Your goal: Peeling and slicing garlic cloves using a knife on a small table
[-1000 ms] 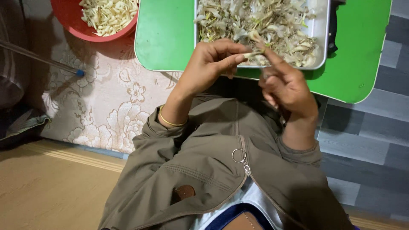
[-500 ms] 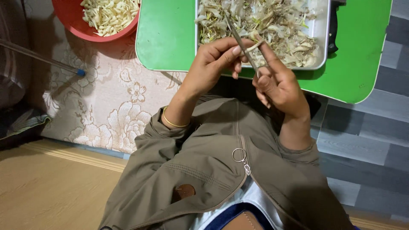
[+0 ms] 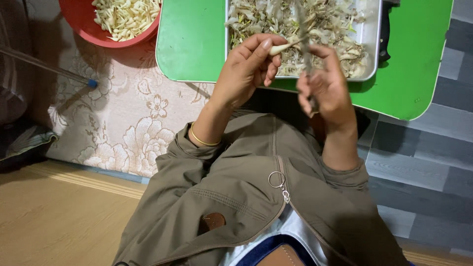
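Head view, single entry

1. Left hand (image 3: 249,69): thumb + forefinger pinched narrow on the thick end of a pale stalk piece (image 3: 285,46), prob. a small peeled shoot or bulb stem; can't tell the plant for sure. Piece sticks out to the right of the pinch, held in the air just above the near edge of the metal tray (image 3: 370,44). Thin gold bangle (image 3: 203,141) sits below the grip, at the wrist.

2. Right hand (image 3: 326,88): just right of the pinch, fingers curled round a thin grey strip (image 3: 304,34) that rises from the fist, blurred; looks like a peeled skin or leaf, could be a blade, can't tell. Closed on it, not wide.

3. Handling, judged: stalk looks light, slim, fairly firm but snappable; skin prob. smooth, maybe slick. Best held at the thick end, as now, leaving the tip free.

4. Containers: tray, beyond both hands, heaped w/ pale husks, stalks and trimmings, mixed. Tray rests on a green table (image 3: 192,39). Red bowl (image 3: 81,27), far left of the grip, holds short cream-coloured cleaned pieces, tidy pile.

5. Misc: floral mat (image 3: 123,123) under the bowl; olive jacket (image 3: 236,197) w/ ring zip pull nearest the camera
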